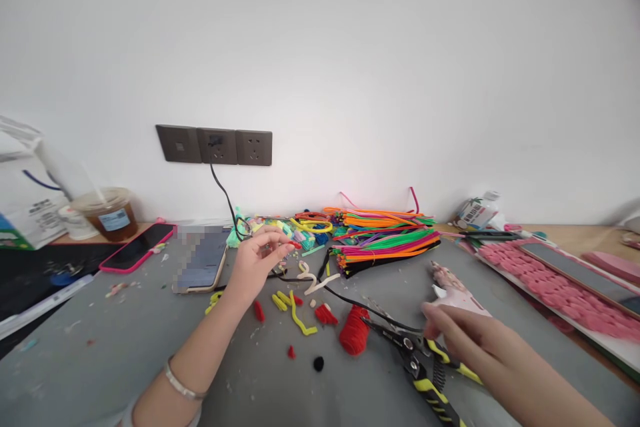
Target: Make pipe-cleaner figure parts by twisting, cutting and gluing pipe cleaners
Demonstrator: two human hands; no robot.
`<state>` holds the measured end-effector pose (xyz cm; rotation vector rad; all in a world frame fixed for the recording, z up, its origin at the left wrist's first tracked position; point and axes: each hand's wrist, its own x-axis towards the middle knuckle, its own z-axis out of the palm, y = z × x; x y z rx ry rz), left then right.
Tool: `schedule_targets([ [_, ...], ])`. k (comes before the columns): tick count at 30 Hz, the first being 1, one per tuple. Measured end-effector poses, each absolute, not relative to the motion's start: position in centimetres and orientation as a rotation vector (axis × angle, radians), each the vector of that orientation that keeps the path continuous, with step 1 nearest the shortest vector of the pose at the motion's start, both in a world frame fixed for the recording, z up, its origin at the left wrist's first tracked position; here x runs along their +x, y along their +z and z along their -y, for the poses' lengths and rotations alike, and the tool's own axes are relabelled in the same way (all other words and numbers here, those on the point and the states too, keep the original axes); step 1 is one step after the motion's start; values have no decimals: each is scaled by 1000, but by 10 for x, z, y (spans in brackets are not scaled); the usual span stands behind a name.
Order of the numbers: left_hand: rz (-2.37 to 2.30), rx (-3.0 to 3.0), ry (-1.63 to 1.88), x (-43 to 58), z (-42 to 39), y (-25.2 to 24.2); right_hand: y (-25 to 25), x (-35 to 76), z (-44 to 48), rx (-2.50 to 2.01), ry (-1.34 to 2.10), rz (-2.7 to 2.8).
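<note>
My left hand (261, 257) is raised over the middle of the table, thumb and fingertips pinching a small red fuzzy piece (295, 245). My right hand (467, 333) is at the right, above the yellow-and-black handles of the pliers (413, 353). Its fingers are curled in, and whatever is between them is hidden. The pliers' jaws point left, beside a red fuzzy roll (355, 331). Around these lie a bent yellow pipe cleaner (297, 317), a cream pipe cleaner (317, 280), a red scrap (326, 313) and a black pompom (319, 363).
Bundles of coloured pipe cleaners (387, 240) lie against the wall. A black cable (350, 299) crosses the table. Left are two phones (140, 247) and a drink cup (113, 217). A pink textured keyboard-like pad (545, 280) and a small bottle (480, 212) are right.
</note>
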<state>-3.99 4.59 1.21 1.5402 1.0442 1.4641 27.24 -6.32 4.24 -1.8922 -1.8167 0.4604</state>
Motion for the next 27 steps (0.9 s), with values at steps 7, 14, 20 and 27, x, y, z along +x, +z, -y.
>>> schedule_targets([
  [7, -1060, 1513, 1473, -42, -45, 13, 71, 182, 27, -1698, 665, 2348],
  [14, -1065, 1507, 1474, -42, -46, 16, 52, 122, -9, -1678, 273, 2773],
  [20, -1043, 1512, 1461, -42, -45, 16, 47, 105, -13, -1726, 207, 2837],
  [27, -1058, 1511, 1428, -42, -43, 19, 47, 134, -22, -1616, 588, 2442],
])
